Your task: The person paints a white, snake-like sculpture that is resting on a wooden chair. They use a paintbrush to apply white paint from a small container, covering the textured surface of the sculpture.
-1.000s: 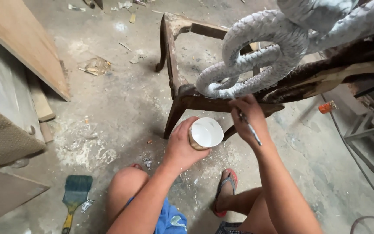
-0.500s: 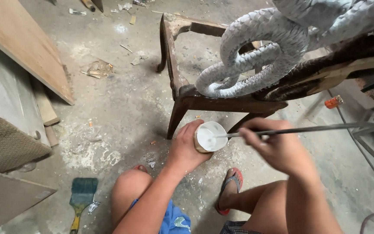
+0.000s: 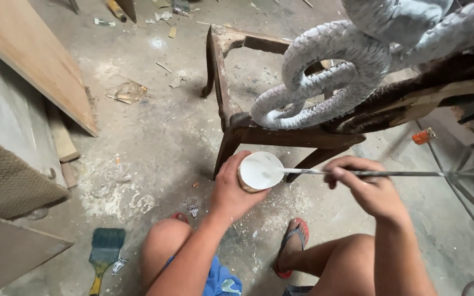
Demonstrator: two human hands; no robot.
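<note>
Left hand point(image 3: 231, 192) fingers grasp one white-filled cup point(image 3: 260, 171); right hand point(image 3: 371, 189) fingers pinch one thin stick point(image 3: 357, 173) dipped inside.

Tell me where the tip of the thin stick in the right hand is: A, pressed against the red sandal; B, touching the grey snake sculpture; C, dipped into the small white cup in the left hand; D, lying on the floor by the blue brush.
C: the right hand holds the thin stick level, and its tip reaches into the white cup held by the left hand.
</note>
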